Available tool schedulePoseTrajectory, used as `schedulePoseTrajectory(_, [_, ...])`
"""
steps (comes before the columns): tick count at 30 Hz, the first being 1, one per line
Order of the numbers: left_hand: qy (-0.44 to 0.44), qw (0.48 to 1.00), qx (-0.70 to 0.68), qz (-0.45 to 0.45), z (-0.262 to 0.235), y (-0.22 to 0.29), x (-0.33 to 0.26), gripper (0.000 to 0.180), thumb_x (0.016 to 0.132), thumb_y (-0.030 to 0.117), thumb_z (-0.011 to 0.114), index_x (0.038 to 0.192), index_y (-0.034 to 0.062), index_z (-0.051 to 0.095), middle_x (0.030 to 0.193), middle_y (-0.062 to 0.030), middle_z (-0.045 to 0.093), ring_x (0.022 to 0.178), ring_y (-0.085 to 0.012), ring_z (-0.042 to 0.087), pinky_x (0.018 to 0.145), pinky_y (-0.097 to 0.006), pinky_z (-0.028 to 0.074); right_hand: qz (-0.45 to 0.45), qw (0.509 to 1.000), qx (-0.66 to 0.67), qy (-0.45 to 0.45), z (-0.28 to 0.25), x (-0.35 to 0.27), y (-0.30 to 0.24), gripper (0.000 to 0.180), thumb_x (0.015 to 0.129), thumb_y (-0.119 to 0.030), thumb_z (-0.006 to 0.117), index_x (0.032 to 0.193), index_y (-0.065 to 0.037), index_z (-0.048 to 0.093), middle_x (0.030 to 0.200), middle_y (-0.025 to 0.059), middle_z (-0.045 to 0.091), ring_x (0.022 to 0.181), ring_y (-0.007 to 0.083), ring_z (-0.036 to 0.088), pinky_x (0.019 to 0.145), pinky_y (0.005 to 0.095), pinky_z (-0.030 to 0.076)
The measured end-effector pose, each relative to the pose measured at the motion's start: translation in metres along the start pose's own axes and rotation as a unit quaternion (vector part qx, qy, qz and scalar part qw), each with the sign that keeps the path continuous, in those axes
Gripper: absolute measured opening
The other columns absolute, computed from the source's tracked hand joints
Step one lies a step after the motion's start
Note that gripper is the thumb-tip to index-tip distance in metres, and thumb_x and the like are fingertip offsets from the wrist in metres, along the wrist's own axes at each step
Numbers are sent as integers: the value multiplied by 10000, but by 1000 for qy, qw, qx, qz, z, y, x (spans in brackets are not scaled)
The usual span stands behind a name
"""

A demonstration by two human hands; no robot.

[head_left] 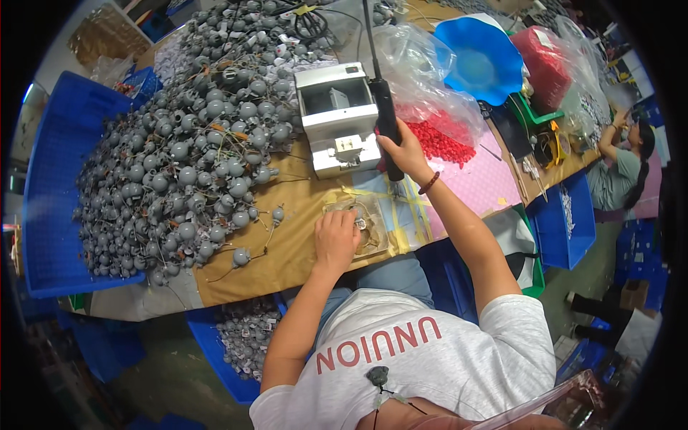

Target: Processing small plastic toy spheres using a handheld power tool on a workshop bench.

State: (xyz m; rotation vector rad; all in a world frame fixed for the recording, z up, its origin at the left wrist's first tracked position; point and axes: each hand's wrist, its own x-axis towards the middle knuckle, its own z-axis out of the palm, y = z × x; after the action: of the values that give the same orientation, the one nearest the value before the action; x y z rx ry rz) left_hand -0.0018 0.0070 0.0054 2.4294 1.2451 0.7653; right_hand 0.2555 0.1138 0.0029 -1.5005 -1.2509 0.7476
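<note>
My right hand [407,152] is wrapped round a long black tool [385,107], like an electric screwdriver, with a thin dark cord or rod rising from its top. It stands along the right side of a small white metal machine [337,118] with an open top. My left hand [337,241] is at a shallow tan tray [374,247] near the table's front edge. Its fingers are curled downward by a small light-coloured part [360,223] in the tray. What the fingertips hold is mostly hidden.
A big heap of round grey parts with wires [186,165] covers the table's left, against a blue crate [57,186]. To the right lie small red parts [437,136], clear plastic bags and a blue bowl [479,61]. Another person [623,168] sits at far right.
</note>
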Motion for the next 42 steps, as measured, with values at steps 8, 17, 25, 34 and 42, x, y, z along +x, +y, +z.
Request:
schedulePoseTrajectory(8, [21,999,-31,-40,0,-1,-4,364,755,105,753,1104,54,663,1002,-117,655,1000,-331,604,872,-459,473,-254,951,164,59,4,-25,-119,606,877,89,703,1398,-7,409,938,71,646,847,154,666,791,312,558])
schedulePoseTrajectory(17, [13,997,-34,-61,7,-4,-4,358,773,153,739,1107,58,653,1013,-130,665,974,-345,618,857,-464,470,-141,963,229,-32,47,24,-153,448,867,91,708,1252,14,494,837,47,668,693,139,669,644,280,542])
schedulePoseTrajectory(25, [0,997,-47,-59,3,-3,-3,348,795,172,737,1118,71,657,1003,-110,656,909,-333,644,798,-448,464,-128,972,195,-19,68,41,-127,356,829,-20,797,1097,-32,563,796,7,662,666,90,630,616,263,519])
schedulePoseTrajectory(34, [-5,997,-35,-74,6,-6,-5,356,767,167,765,1094,71,662,988,-122,670,861,-340,657,747,-457,482,-12,974,200,-107,48,-41,-140,338,803,-39,808,1061,-21,591,788,12,660,690,98,635,647,286,534])
schedulePoseTrajectory(42, [-10,997,-29,-74,6,-6,-5,352,780,165,745,1109,86,647,967,-88,658,826,-320,659,727,-475,488,-79,977,149,-133,40,-84,-127,651,814,83,733,1386,8,432,844,32,663,748,97,634,692,271,516])
